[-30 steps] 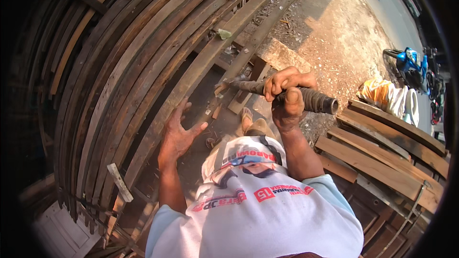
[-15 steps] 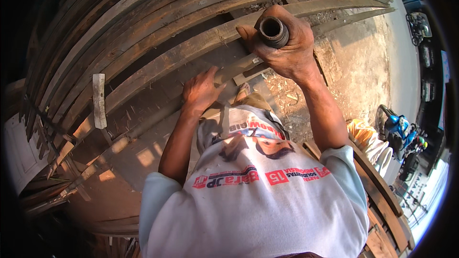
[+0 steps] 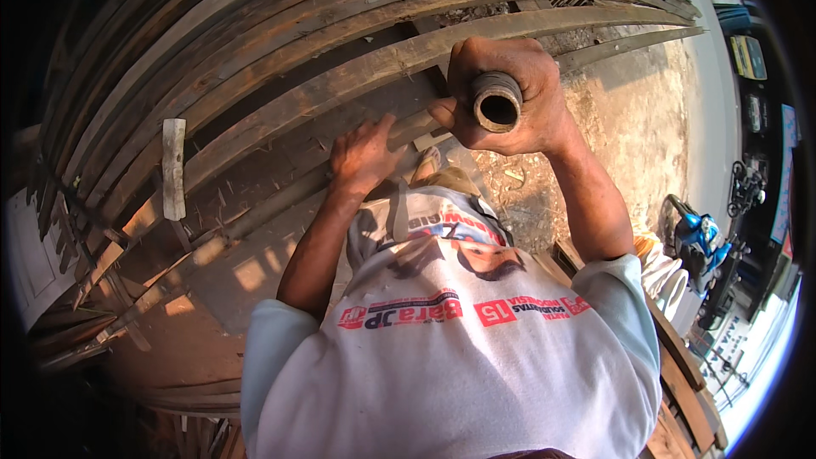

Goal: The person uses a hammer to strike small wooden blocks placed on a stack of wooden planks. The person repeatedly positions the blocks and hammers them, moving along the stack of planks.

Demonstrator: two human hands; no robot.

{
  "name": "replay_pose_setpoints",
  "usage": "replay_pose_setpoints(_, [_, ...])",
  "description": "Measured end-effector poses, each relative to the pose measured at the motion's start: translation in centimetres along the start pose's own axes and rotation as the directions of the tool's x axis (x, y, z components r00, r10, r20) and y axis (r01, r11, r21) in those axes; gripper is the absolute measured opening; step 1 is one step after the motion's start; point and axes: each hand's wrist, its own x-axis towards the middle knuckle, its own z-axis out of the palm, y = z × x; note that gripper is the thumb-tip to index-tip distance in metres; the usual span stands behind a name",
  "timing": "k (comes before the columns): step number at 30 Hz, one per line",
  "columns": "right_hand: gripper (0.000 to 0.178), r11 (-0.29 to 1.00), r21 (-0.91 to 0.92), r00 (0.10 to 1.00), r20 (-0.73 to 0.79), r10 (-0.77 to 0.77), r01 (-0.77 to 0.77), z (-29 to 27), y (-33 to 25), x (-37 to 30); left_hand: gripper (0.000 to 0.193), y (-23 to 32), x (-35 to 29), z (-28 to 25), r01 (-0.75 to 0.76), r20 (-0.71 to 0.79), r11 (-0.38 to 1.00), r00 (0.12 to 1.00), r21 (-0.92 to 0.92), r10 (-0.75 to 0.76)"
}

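My right hand (image 3: 518, 89) is closed around a hollow, ribbed tube-shaped handle (image 3: 496, 103), its round open end facing up at me. Whatever is at the handle's far end is hidden beneath the fist. To the left and lower, my left hand (image 3: 364, 153) lies with its fingers stretched and thumb apart on or just over a long wooden beam (image 3: 289, 194). That beam runs slantwise past my legs, and its contact with the palm is hidden. A short pale wooden block (image 3: 173, 168) sits across the timbers left of my left hand.
Several long weathered planks (image 3: 340, 89) lie side by side across the far side. More boards (image 3: 680, 391) are stacked at the lower right, near a bundled pale cloth (image 3: 661, 265). Wood chips litter the ground (image 3: 531, 191). Beyond, a blue motorcycle (image 3: 701, 242) stands by the road.
My right hand and the handle have come nearer my body, and the handle's open end has tilted toward me. My left hand stays in nearly the same place.
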Motion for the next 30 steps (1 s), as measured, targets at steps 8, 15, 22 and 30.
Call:
replay_pose_setpoints(8, [0.023, 0.943, 0.322, 0.946, -0.27, 0.18, -0.087, -2.7, 1.0, -2.0, 0.067, -0.8, -0.1, 1.1, -0.013, -0.03, 0.999, 0.999, 0.034, 0.014])
replay_pose_setpoints(15, [0.028, 0.752, 0.656, 0.909, -0.272, 0.315, -0.064, -6.3, 4.0, -1.9, 0.06, -0.2, -0.2, 0.2, -0.022, -0.012, 0.999, 1.0, -0.025, 0.022])
replay_pose_setpoints(22, [0.031, 0.975, 0.071, 0.881, -0.418, 0.221, -0.21, -1.1, 0.6, -0.2, 0.059, -0.2, -0.2, 1.0, -0.058, -0.075, 0.998, 0.996, 0.0, 0.058])
replay_pose_setpoints(30, [0.024, 0.919, 0.344, 0.732, -0.574, 0.367, -0.191, -2.8, 1.6, -0.9, 0.062, 0.2, 0.1, 0.6, -0.028, -0.041, 0.999, 0.999, 0.036, 0.03])
